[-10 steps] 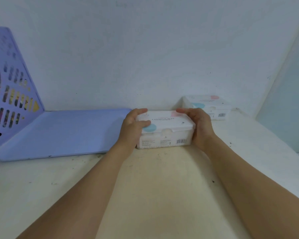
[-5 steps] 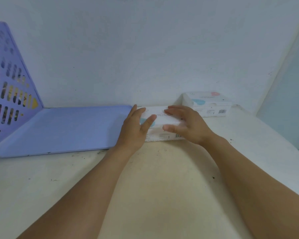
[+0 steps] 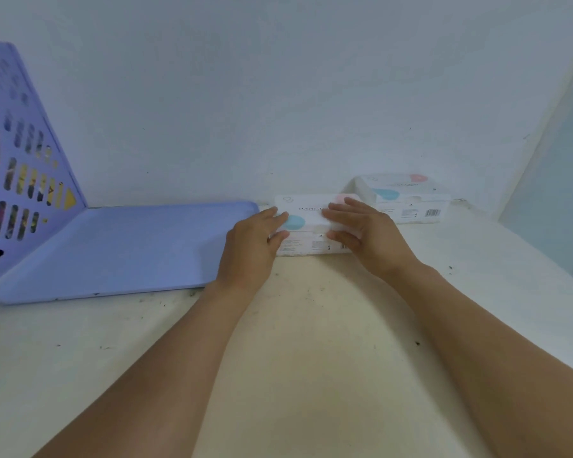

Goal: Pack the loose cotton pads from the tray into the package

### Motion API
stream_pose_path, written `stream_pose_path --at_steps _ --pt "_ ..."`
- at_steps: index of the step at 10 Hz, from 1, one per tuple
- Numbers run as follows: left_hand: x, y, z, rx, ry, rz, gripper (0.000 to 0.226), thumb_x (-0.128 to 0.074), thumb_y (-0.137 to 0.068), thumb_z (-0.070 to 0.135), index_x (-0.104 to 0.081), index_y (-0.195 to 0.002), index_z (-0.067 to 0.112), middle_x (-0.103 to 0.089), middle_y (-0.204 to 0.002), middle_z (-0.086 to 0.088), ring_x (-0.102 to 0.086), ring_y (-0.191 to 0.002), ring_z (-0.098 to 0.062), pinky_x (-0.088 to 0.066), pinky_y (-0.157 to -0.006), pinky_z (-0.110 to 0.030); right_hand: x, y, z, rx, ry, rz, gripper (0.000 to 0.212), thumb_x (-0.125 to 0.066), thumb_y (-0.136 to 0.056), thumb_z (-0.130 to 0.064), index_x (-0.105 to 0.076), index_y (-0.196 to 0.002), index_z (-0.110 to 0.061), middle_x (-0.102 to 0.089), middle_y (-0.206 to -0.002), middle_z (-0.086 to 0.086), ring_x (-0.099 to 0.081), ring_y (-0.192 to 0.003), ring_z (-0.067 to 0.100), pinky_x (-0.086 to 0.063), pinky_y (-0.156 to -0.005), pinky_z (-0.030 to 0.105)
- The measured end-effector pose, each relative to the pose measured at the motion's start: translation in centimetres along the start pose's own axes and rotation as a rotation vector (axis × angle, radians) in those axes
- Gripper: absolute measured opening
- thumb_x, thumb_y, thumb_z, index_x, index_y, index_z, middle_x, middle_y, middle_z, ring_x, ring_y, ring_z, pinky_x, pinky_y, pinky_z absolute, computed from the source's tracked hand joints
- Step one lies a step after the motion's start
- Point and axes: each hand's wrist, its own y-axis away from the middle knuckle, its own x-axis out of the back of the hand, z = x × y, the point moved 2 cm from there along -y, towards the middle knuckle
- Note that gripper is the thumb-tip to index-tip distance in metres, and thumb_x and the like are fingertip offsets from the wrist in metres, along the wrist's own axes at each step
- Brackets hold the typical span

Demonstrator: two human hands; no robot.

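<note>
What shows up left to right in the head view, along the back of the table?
Purple perforated file rack → lavender tray → left hand → cotton pad package → right hand → second cotton pad package.

Your nearest stretch of worktop [image 3: 311, 342] lies bare between your forearms. Straight ahead, the white package [image 3: 306, 226] sits close to the back wall [image 3: 278, 94], with your left hand [image 3: 250, 246] and right hand [image 3: 364, 236] resting on it. Just left of it lies the flat lilac tray [image 3: 119, 246], and a perforated lilac rack [image 3: 20, 153] stands upright beyond the tray's left end. Behind and to the right a second white box [image 3: 407, 198] fills the corner, beside a pale side panel [image 3: 556, 193]
</note>
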Motion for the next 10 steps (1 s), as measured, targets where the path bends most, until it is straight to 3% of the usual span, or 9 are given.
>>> stream_pose_path --at_steps 1,2,3,4,5,6,7,8,10 --pt "-0.3 -0.5 0.6 0.015 -0.097 0.010 0.039 -0.062 -0.101 0.019 -0.060 -0.139 0.016 -0.054 -0.149 -0.006 -0.052 -0.136 -0.023 -0.036 -0.110 -0.028 -0.9 -0.7 -0.9 -0.030 0.206 -0.015 0.044 -0.051 -0.105 -0.028 -0.047 -0.149 -0.028 -0.042 -0.157 -0.008 -0.027 -0.151 0.016 -0.022 -0.120 0.037" --pt "-1.5 -1.1 0.4 0.058 -0.270 -0.103 0.051 -0.044 -0.108 0.018 -0.031 -0.157 0.016 -0.023 -0.167 -0.004 -0.045 -0.140 -0.025 -0.039 -0.103 -0.035 -2.8 -1.4 -1.4 -0.075 0.357 -0.057 0.055 -0.038 -0.107 -0.034 -0.024 -0.159 -0.022 -0.019 -0.167 -0.002 -0.008 -0.155 0.019 -0.005 -0.124 0.044" --pt "-3.4 -1.8 -0.5 0.085 -0.360 -0.229 0.072 -0.039 -0.108 0.021 0.009 -0.161 0.012 0.022 -0.168 0.000 -0.044 -0.138 -0.028 -0.039 -0.081 -0.031 -4.7 -2.0 -1.0 -0.136 0.404 -0.081 0.075 -0.029 -0.104 -0.052 0.009 -0.161 -0.021 0.011 -0.169 -0.003 0.014 -0.155 0.017 0.005 -0.126 0.045" --pt "-4.2 -2.6 -1.3 0.103 -0.317 -0.303 0.082 -0.040 -0.107 0.022 0.026 -0.156 0.017 0.040 -0.160 0.001 -0.024 -0.151 -0.027 -0.045 -0.096 -0.035 -6.0 -3.2 -0.5 -0.220 0.346 -0.087 0.080 -0.025 -0.102 -0.059 0.022 -0.157 -0.022 0.024 -0.166 -0.004 0.024 -0.152 0.019 0.004 -0.126 0.046" --pt "-4.7 -4.0 -1.9 0.171 -0.292 -0.344 0.083 -0.037 -0.108 0.032 0.031 -0.153 0.023 0.037 -0.161 -0.008 -0.011 -0.155 -0.030 -0.038 -0.113 -0.045 -6.7 -4.4 0.1 -0.224 0.290 -0.050 0.075 -0.026 -0.104 -0.053 0.017 -0.158 -0.026 0.024 -0.166 -0.004 0.024 -0.152 0.020 -0.001 -0.126 0.048" --pt "-5.2 -4.6 -2.1 0.230 -0.272 -0.355 0.085 -0.037 -0.107 0.034 0.035 -0.151 0.025 0.023 -0.165 -0.018 -0.009 -0.155 -0.033 -0.030 -0.119 -0.048 -6.5 -4.8 0.4 -0.201 0.258 0.016 0.062 -0.031 -0.107 -0.041 -0.004 -0.161 -0.029 0.007 -0.169 0.002 0.013 -0.155 0.026 -0.010 -0.125 0.048" --pt "-5.5 -5.1 -2.7 0.213 -0.218 -0.350 0.086 -0.040 -0.107 0.033 0.033 -0.152 0.025 0.014 -0.167 -0.018 -0.012 -0.155 -0.032 -0.026 -0.121 -0.047 -6.0 -4.9 0.5 -0.201 0.256 0.090 0.053 -0.043 -0.105 -0.029 -0.030 -0.156 -0.026 -0.023 -0.163 0.008 -0.009 -0.153 0.030 -0.029 -0.119 0.047" --pt "-5.9 -5.7 -3.0 0.199 -0.177 -0.385 0.090 -0.045 -0.105 0.036 0.031 -0.153 0.028 0.004 -0.168 -0.015 -0.022 -0.152 -0.032 -0.029 -0.120 -0.048 -5.6 -5.1 0.9 -0.239 0.271 0.111 0.051 -0.048 -0.102 -0.031 -0.038 -0.152 -0.027 -0.032 -0.158 0.006 -0.018 -0.149 0.028 -0.034 -0.115 0.047" --pt "-5.8 -5.5 -4.0 0.226 -0.117 -0.358 0.098 -0.052 -0.098 0.020 0.027 -0.154 0.035 -0.004 -0.168 -0.012 -0.020 -0.151 -0.033 -0.030 -0.119 -0.048 -5.4 -5.1 0.7 -0.224 0.303 0.169 0.053 -0.053 -0.098 -0.040 -0.044 -0.149 -0.028 -0.038 -0.154 0.006 -0.024 -0.146 0.028 -0.029 -0.115 0.045"
